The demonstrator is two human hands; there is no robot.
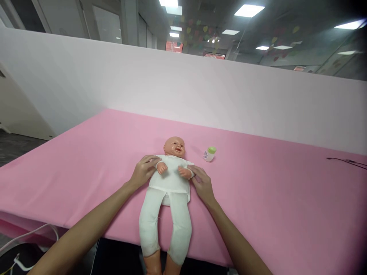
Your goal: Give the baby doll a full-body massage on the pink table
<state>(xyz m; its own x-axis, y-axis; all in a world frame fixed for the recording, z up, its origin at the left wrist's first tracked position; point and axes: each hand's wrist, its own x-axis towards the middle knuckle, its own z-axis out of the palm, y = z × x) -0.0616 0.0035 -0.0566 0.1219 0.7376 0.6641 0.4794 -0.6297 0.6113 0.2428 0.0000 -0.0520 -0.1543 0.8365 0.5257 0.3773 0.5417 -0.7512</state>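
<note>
A baby doll (169, 173) in a white top and white trousers lies on its back, its head away from me. Its legs reach over the table's near edge. My left hand (144, 170) rests at the doll's sleeve on the left side, fingers curled on the arm; the thumb is hard to see. On the other side my right hand (203, 184) holds the doll's other arm near the wrist, fingers bent over the sleeve. Beyond that hand stands a small white bottle (208, 156) with a green cap, slightly tilted in view, touched by neither hand.
The table has a pink cover (258, 198). A low white partition (183, 88) runs along its back. A thin dark cable or cord (346, 161) lies at the far right. Below the left edge hangs a white cable (28, 233), near a black object (25, 259).
</note>
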